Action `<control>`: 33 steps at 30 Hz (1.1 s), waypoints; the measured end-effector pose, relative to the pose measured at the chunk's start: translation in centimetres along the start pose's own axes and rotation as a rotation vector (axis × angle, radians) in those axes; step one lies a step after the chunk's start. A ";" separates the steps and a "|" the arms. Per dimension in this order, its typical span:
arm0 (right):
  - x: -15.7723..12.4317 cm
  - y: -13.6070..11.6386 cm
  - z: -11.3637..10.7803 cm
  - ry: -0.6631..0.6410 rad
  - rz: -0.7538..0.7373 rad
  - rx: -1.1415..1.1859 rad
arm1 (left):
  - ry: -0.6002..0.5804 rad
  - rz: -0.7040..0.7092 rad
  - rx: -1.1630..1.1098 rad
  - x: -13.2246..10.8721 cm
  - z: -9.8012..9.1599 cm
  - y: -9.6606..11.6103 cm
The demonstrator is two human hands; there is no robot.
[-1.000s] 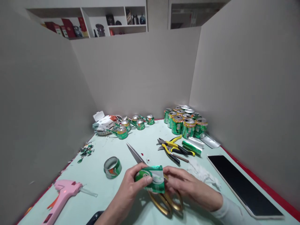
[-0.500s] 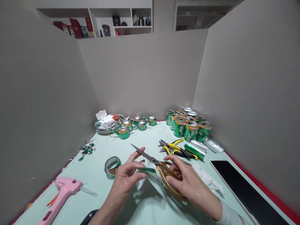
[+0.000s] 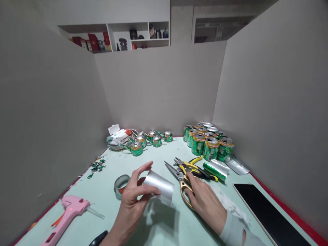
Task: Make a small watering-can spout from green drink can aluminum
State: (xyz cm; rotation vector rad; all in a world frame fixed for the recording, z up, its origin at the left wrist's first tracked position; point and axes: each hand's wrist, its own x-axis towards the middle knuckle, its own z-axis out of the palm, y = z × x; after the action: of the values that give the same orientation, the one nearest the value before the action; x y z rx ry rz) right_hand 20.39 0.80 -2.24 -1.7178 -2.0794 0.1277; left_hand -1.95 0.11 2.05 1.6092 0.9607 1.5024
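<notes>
My left hand (image 3: 135,194) pinches a curved piece of silver can sheet (image 3: 162,186) between thumb and fingers, its forefinger raised. The sheet hangs above the table and casts a shadow. My right hand (image 3: 206,201) grips the gold-handled scissors (image 3: 183,182), low at the table beside the pliers. Their blades point away to the left and look slightly apart. Some of the handle is hidden under my fingers. Several yellow-and-black pliers (image 3: 197,169) lie just beyond that hand. A cut ring of can (image 3: 120,184) stands left of my left hand, partly covered by it.
A pink glue gun (image 3: 73,212) lies at the left, near green scraps (image 3: 97,166). Small cut-can pieces (image 3: 137,148) and a wipes pack (image 3: 121,136) are at the back. Several cans (image 3: 211,148), rolled sheet (image 3: 215,171), white tissue (image 3: 230,205) and a black-screened device (image 3: 266,208) occupy the right.
My right hand has lowered the scissors rightward to the table near the pliers. My left hand has turned the sheet so its silver side shows. The view has tilted slightly up.
</notes>
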 end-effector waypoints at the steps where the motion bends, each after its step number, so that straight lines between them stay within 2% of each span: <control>1: -0.1 0.0 0.3 0.009 -0.001 -0.029 | 0.018 -0.004 -0.019 -0.2 0.2 0.0; 3: -0.3 -0.2 0.7 0.027 -0.005 -0.084 | 0.047 -0.007 -0.052 -0.4 0.5 0.0; 5: -0.5 -0.3 1.1 0.047 -0.016 -0.125 | 0.017 -0.003 -0.063 -0.3 0.5 0.0; 8: -0.6 -0.3 1.1 0.085 -0.057 -0.136 | -0.108 -0.021 -0.043 0.1 0.2 -0.3; 11: -0.5 -0.1 0.0 0.098 -0.134 -0.073 | -0.213 -0.116 -0.114 0.4 0.1 -0.8; 14: -0.5 -0.2 -1.7 0.085 -0.222 0.193 | -0.269 -0.210 -0.172 0.4 0.3 -1.4; 17: -0.9 -0.8 -3.3 -0.041 -0.358 0.645 | -0.280 -0.265 -0.144 0.2 0.5 -1.5; 19: -1.2 -1.3 -3.9 -0.129 -0.470 0.763 | -0.303 -0.292 -0.153 0.1 0.5 -1.4; 25: -1.9 -2.1 -3.8 -0.133 -0.632 0.692 | -0.327 -0.326 -0.251 0.1 0.7 -1.3; 29: -2.4 -2.4 -3.0 -0.031 -0.704 0.567 | -0.322 -0.353 -0.266 0.0 1.0 -1.3; 33: -2.6 -2.6 -2.1 0.091 -0.740 0.581 | -0.274 -0.375 -0.286 -0.2 1.2 -1.4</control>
State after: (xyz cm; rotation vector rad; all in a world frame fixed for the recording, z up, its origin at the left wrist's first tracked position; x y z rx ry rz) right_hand 19.22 -2.69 -0.19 -0.5667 -2.1774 0.3665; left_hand -0.85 0.57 0.66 1.3022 0.7981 1.0756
